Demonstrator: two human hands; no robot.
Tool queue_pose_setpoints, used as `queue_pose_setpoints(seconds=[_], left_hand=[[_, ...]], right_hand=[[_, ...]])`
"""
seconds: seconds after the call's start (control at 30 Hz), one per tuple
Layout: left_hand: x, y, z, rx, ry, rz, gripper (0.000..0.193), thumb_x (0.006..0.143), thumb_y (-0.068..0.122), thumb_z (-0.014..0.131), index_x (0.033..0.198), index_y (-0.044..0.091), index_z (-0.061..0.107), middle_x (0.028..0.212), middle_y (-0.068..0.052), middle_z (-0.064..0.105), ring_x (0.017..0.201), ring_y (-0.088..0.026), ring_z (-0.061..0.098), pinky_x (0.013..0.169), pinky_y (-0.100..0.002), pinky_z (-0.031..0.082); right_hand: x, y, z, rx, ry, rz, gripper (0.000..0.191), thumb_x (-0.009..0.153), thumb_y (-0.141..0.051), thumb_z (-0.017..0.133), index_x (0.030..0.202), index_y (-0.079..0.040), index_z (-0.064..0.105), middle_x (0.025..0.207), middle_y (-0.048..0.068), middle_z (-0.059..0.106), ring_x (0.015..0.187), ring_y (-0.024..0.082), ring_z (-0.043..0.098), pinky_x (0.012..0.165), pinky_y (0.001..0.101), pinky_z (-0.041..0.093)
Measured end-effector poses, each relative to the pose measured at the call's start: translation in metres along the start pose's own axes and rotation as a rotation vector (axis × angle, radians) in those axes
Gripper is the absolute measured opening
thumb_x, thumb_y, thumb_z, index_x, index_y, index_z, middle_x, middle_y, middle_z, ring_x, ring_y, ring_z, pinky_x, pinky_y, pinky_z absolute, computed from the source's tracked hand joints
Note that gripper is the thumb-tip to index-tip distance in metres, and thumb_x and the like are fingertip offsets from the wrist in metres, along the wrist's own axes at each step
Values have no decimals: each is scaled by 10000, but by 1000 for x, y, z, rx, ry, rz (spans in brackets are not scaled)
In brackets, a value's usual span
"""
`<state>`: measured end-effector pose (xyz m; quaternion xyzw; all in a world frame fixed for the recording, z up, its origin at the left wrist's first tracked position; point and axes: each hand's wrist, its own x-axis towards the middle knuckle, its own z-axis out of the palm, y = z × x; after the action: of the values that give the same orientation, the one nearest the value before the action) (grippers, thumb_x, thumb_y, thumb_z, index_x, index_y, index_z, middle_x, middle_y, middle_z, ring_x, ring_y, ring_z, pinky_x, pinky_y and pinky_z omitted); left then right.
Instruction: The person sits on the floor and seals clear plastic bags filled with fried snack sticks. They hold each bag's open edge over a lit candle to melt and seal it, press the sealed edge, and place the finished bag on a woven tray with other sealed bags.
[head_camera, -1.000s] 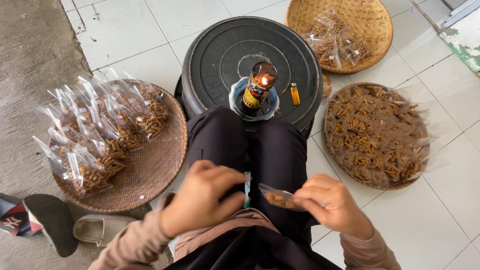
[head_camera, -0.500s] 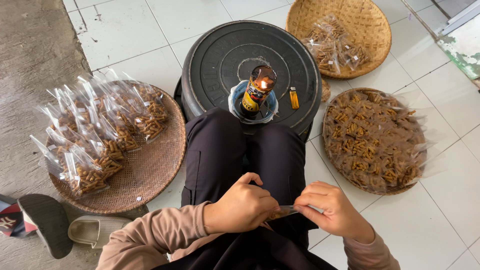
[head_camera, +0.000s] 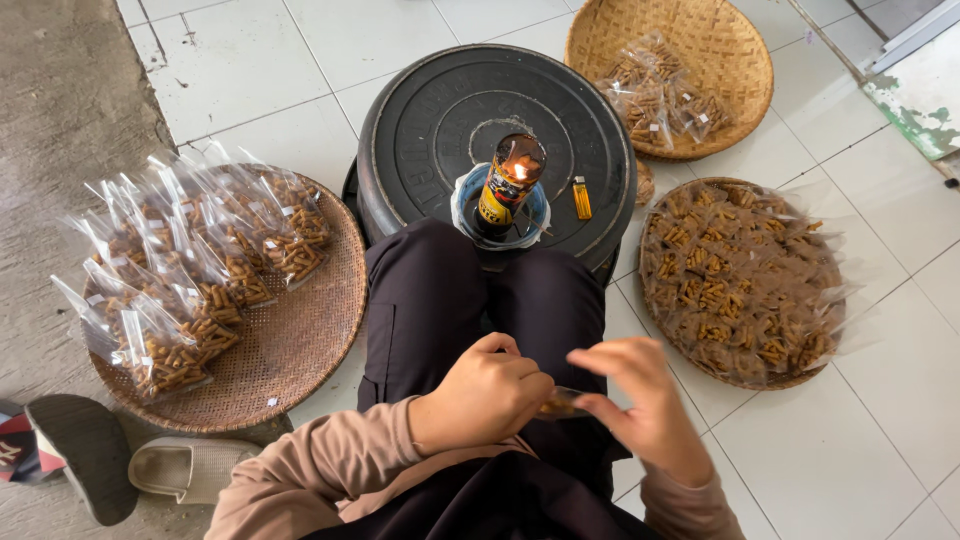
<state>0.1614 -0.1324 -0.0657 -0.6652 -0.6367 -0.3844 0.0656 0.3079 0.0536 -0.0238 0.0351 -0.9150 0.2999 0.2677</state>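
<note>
1. Left hand (head_camera: 485, 390) is curled, fingers closed around one end of a small clear snack packet (head_camera: 562, 403). Right hand (head_camera: 640, 405) pinches the other end between thumb and fingertips, the remaining fingers loosely bent.
2. The packet sits between the two hands, above the person's lap, held roughly level; judged so the contents stay put while the open end is handled.
3. A bottle lamp (head_camera: 508, 185) with a lit flame stands in a blue bowl (head_camera: 470, 205) on the black round lid (head_camera: 495, 120), directly ahead of the knees; judged placed within easy arm's reach of the packet.
4. A yellow lighter (head_camera: 581, 197) lies on the lid just beside the bowl. Count: one.
5. Woven trays, count three: left tray (head_camera: 290, 370), right tray (head_camera: 745, 280), far tray (head_camera: 715, 50).
6. Left tray holds many upright filled bags (head_camera: 190, 280), too overlapped to count exactly. Right tray is covered edge to edge with flat packets; far tray holds a small heap, perhaps six.
7. Two sandals (head_camera: 185, 465) lie on the floor by the left tray.
</note>
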Motion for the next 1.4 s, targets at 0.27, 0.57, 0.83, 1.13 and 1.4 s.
queue_pose_setpoints(seconds=[0.27,0.57,0.83,1.13,1.4], left_hand=[[-2,11,-14,-19,-53,14,49,853,138,710,842,99,684,673,-1,580,621,-180,591,843,-375,500],[-17,9,-39,-29,-86,29,80,826,149,737,885,106,705,734,15,619,656,-156,615,896,-399,461],[-1,11,-61,42,73,-194,282,839,290,726,969,40,721,873,-58,701,789,-195,660,865,-359,435],[22,-7,35,-155,-112,-81,151,909,207,708,822,84,717,728,-81,696,681,-275,682,792,-373,561],[29,-16,22,-352,-101,-264,163,966,213,657,885,97,737,750,-82,704,680,-309,692,586,-407,539]], right_hand=[[6,-4,10,-114,-95,-181,236,668,52,732,825,-113,671,786,-25,617,802,176,644,868,362,444],[-3,-2,-7,-64,-142,-125,297,608,115,668,796,-114,663,754,-20,599,782,183,630,818,340,448],[3,4,-20,-73,-130,-51,258,640,125,642,786,-87,649,765,10,591,772,230,604,819,356,448],[6,8,-5,-131,-147,-76,137,726,-12,728,809,-85,648,773,20,603,763,231,604,812,370,433],[10,38,-4,40,-19,66,93,845,-72,736,825,-73,645,796,25,616,791,249,568,785,332,447]])
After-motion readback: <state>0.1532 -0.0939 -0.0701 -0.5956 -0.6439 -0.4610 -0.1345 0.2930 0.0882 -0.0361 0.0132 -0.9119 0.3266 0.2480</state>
